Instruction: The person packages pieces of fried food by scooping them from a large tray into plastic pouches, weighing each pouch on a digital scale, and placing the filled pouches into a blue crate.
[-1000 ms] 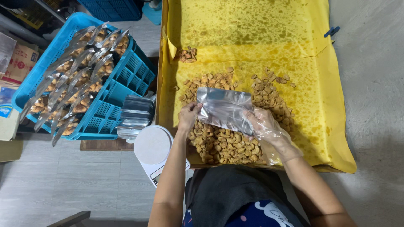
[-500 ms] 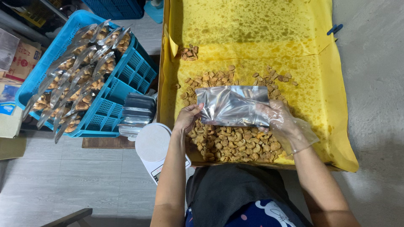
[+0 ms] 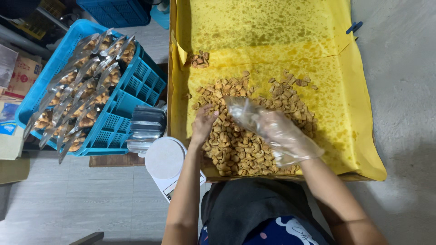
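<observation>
Head cam looking straight down: the clear plastic pouch (image 3: 239, 110) sits low over the heap of fried snack pieces (image 3: 236, 140), roughly in the middle of the pile, tilted and a bit blurred. The right hand (image 3: 284, 136), in a loose see-through glove, has its fingers closed around the pouch's right end. The left hand (image 3: 203, 123) is bare, down on the snack pieces just left of the pouch, fingers curled in; can't really tell if it's pinching the pouch edge or only touching snacks.

The pile lies on oil-stained yellow paper (image 3: 272, 31) lining a big tray (image 3: 171, 68), with a small separate clump of pieces (image 3: 200, 59) up near the left fold.

Off to the left of the tray there's a blue plastic crate (image 3: 141, 86) packed with filled pouches (image 3: 77, 90) standing in rows. A stack of empty silvery pouches (image 3: 145, 129) rests between the crate and the tray, and a white round-topped scale (image 3: 164, 159) sits just below that, beside the left forearm.
</observation>
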